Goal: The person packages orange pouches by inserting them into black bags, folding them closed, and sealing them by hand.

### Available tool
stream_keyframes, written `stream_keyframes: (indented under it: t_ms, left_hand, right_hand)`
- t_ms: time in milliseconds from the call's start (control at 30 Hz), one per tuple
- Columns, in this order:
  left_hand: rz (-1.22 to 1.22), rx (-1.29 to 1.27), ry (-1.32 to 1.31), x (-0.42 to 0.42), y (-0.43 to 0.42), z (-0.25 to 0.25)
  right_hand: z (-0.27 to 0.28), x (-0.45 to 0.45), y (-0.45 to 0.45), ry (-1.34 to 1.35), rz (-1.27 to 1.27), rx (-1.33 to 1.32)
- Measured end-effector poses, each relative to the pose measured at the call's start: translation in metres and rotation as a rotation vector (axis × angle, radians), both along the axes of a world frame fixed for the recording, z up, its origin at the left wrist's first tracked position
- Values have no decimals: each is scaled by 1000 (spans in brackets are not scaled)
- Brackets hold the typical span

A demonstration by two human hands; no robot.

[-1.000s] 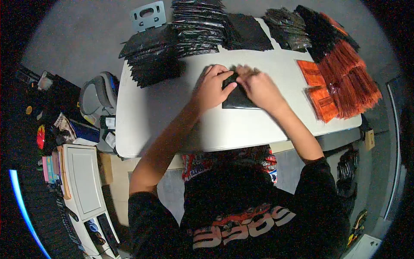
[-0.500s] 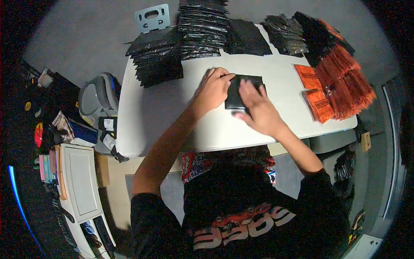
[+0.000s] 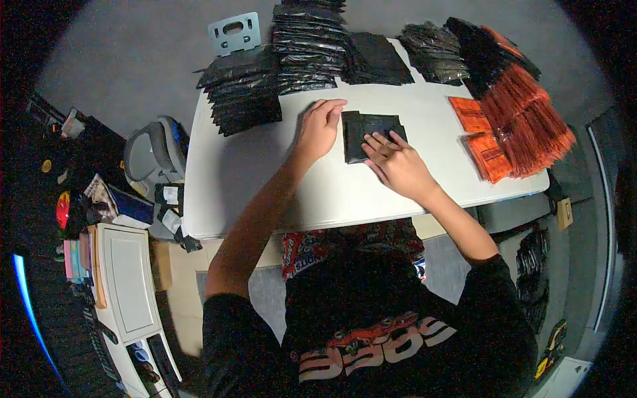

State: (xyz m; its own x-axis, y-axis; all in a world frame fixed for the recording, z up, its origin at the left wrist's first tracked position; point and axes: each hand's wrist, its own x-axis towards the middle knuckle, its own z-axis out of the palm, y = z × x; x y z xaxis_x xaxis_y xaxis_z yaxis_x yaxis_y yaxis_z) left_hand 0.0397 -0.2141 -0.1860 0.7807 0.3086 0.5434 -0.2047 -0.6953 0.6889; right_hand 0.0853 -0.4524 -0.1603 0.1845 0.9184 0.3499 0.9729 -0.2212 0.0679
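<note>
A flat black plastic packet (image 3: 356, 138) with a folded top edge lies on the white table (image 3: 292, 192) in front of me. My right hand (image 3: 400, 166) rests on its lower right part, palm down with the fingers stretched out. Just left of the packet, apart from it, is my left hand (image 3: 320, 129). Its fingers extend to the right and nothing shows in them.
Black packets stand in a fanned pile (image 3: 245, 96) at the left, a tall stack (image 3: 308, 50) at the back and more piles (image 3: 431, 53) to its right. Orange packets (image 3: 527, 123) fill the right side. A grey metal bracket (image 3: 234, 34) stands behind the left pile.
My left hand has come off the packet's upper left corner and moved left. The right hand, blurred before, has slid slightly down and now lies on the packet.
</note>
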Motion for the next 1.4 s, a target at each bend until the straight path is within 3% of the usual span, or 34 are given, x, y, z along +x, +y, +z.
stream_keyframes:
  t_ms: [67,167,233,300,333,433,500,633,700,733,800,900,967,1033,1100,1133,1233,1267,1300,1400]
  left_hand:
    - [21,-11,15,0,1,1]
    - [-2,-119,7,1,7,0]
    - [-5,-174,16,1,9,-2]
    - [-8,-235,17,1,7,-3]
    - [-9,-296,15,3,7,-5]
    - [-46,-354,-52,13,12,-16]
    - [-41,-348,16,7,10,-10]
    - [-19,-359,49,3,8,-3]
    - [-28,-379,51,2,4,-4]
    - [-30,-378,59,1,3,-5]
    - [-21,-323,57,2,3,-3]
    - [93,-131,62,10,0,-4]
    - [104,-139,59,12,-21,21]
    - [-45,-195,184,8,-57,43]
    - [-134,-26,174,16,-80,26]
    - [-105,82,100,17,-88,19]
    - [-55,-90,14,16,-85,20]
    - [3,-129,210,9,-81,22]
    - [7,-129,208,11,-77,17]
    - [-132,156,505,17,-67,13]
  right_hand:
    - [6,3,3,-71,13,24]
    - [45,1,4,43,35,50]
    - [99,-9,3,319,-243,-26]
    - [119,13,3,348,-145,136]
    - [136,22,6,389,-175,76]
    - [123,69,20,531,-67,117]
    - [94,78,23,242,-229,33]
    - [55,19,30,404,-163,152]
    - [14,1,34,221,-115,135]
    - [10,-9,34,259,-186,-21]
    - [-4,-14,34,239,-201,-25]
    - [-16,-13,31,264,-208,-56]
    - [-11,-12,34,257,-222,-82]
    - [-13,-5,33,282,-206,-120]
    - [-15,0,32,334,-148,-117]
    - [-6,-5,33,503,-159,-73]
    - [-22,-5,32,356,-315,71]
    - [-27,-4,29,359,-315,68]
    - [-26,-4,30,326,-341,45]
    - [-18,-5,32,255,-388,2]
